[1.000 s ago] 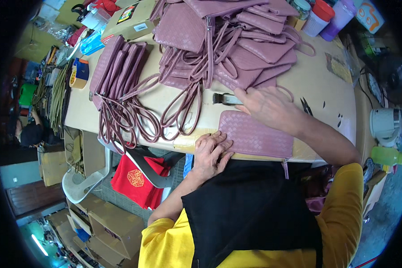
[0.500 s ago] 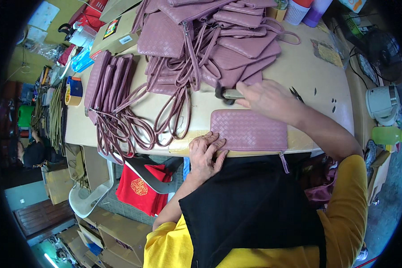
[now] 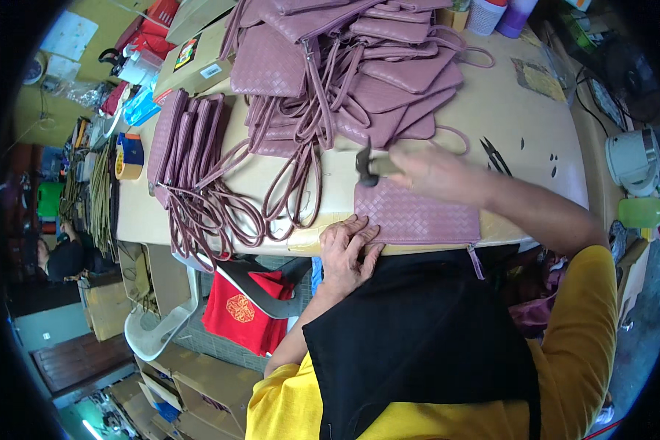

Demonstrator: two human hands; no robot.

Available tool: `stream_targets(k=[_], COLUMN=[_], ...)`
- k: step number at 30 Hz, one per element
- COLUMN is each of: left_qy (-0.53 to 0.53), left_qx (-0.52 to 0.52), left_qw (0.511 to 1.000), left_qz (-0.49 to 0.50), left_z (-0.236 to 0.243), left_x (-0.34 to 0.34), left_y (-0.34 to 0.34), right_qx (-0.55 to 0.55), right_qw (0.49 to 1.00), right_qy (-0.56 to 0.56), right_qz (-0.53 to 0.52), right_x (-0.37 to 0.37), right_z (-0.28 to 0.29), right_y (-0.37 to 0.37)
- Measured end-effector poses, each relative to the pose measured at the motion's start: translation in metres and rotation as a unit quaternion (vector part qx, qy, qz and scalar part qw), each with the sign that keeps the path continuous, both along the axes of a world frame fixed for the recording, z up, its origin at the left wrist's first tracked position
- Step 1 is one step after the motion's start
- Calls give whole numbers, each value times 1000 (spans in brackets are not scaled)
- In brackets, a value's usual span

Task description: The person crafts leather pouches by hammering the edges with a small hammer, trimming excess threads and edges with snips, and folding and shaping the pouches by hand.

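A mauve woven-pattern zip pouch (image 3: 422,218) lies flat at the table's near edge, its zip along the near side and a puller strap hanging at the right corner. My left hand (image 3: 348,253) is on the pouch's near left corner, fingers bent over it, gripping it against the edge. In my right hand (image 3: 429,172) is a hammer (image 3: 365,165), fingers closed round its handle. The hammer head, slightly blurred, hovers around the pouch's far left corner; whether it touches cannot be seen.
A big heap of mauve pouches (image 3: 271,62) with wrist straps fills the far side. Left of it stands a row of pouches (image 3: 191,139), straps trailing (image 3: 220,220). Black thread snips (image 3: 496,157) lie at right. Tape (image 3: 128,155) sits at the left edge. Red cloth (image 3: 246,312) hangs below.
The hammer has come down closer to the pouch's far left corner, and my right hand now covers part of its far edge. My left hand keeps its place. The whole view has shifted slightly.
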State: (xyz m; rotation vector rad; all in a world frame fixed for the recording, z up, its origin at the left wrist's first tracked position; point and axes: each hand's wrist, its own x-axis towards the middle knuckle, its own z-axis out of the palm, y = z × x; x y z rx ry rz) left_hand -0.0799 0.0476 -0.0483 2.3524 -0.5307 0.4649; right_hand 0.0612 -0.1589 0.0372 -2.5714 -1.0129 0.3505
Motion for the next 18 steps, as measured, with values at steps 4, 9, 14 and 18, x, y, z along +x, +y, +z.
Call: stream_targets(k=[4, 9, 14, 18], left_qy=[6, -4, 44, 72], left_qx=[-9, -12, 21, 55], left_qw=[1000, 1000, 998, 995], left_qz=[-7, 0, 33, 34], left_z=[-2, -3, 14, 28], left_x=[0, 2, -1, 0], left_y=[2, -1, -4, -1], right_qx=[-42, -23, -47, -120], right_qw=[998, 993, 980, 963], right_qy=[-16, 70, 56, 82], right_qz=[-44, -88, -186, -227], right_x=[-3, -13, -40, -42], right_z=[31, 1, -4, 34], right_y=[-13, -51, -80, -100])
